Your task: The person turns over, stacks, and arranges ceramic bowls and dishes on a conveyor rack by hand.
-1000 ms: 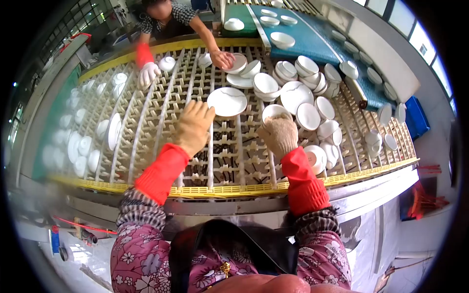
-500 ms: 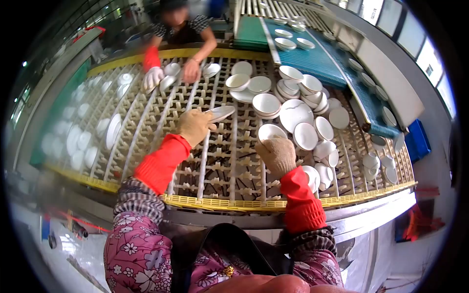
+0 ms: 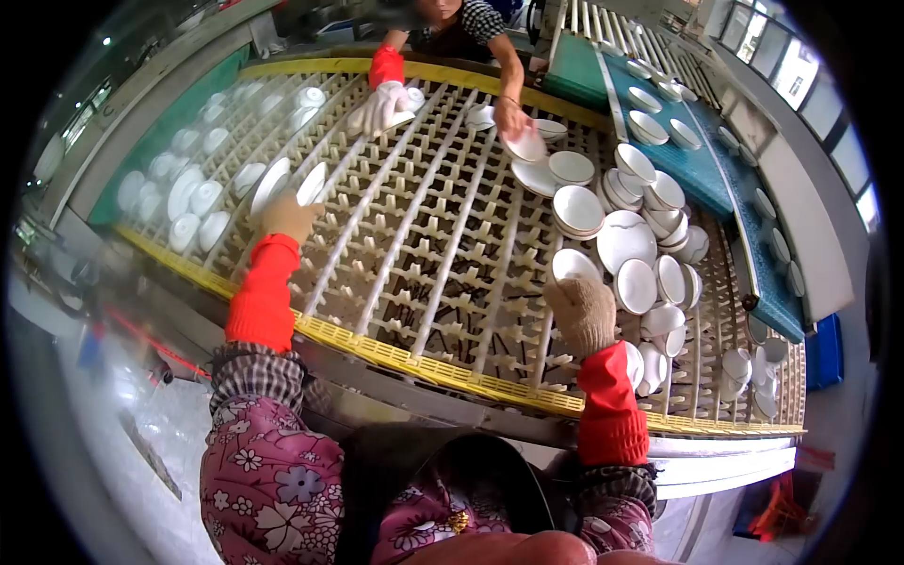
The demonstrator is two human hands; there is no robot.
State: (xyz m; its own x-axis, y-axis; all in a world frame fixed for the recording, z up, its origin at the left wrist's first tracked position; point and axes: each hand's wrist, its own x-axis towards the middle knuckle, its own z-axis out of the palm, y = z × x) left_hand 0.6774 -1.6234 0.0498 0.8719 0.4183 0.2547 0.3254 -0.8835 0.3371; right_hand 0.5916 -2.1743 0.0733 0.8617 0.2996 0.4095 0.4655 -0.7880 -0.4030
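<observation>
While my right tan-gloved fingers (image 3: 571, 301) grasp the near rim of a round white ceramic bowl (image 3: 573, 264), my left tan-gloved fingers (image 3: 295, 217), whose grip I cannot tell, do best steadying the tilted white ceramic plate (image 3: 312, 183) lightly over the cream pegged rack (image 3: 407, 247).

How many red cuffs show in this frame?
3: the wearer's left cuff and right cuff, and the co-worker's cuff above a white glove; the co-worker's other forearm has none.
</observation>
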